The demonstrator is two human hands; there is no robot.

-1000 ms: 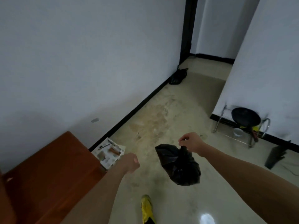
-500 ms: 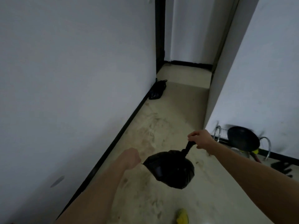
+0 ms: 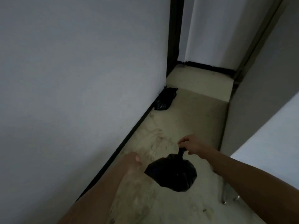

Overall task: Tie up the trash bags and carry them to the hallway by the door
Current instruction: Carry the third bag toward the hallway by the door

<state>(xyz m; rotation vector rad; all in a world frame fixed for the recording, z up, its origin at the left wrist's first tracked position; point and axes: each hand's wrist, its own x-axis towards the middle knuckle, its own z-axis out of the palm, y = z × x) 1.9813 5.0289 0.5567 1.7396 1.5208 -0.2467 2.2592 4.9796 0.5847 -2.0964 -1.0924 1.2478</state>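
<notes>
While the right hand (image 3: 192, 145) holds the trash bag (image 3: 171, 173), grip pinching its neck, the left hand (image 3: 132, 160) is curled, empty. A second bag (image 3: 165, 99) lies against the wall (image 3: 80, 78).

Black plastic bag (image 3: 171, 173) hangs under my right hand (image 3: 191, 145), left hand (image 3: 133, 160) beside it; second black plastic bag (image 3: 165, 99) ahead, against white wall (image 3: 80, 78).

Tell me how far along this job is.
Done: one black plastic trash bag lies against the left wall near the dark door frame. In hand: the right hand grips the neck of a second black plastic bag, clear of the floor. Left: carrying it there and setting it down.
</notes>
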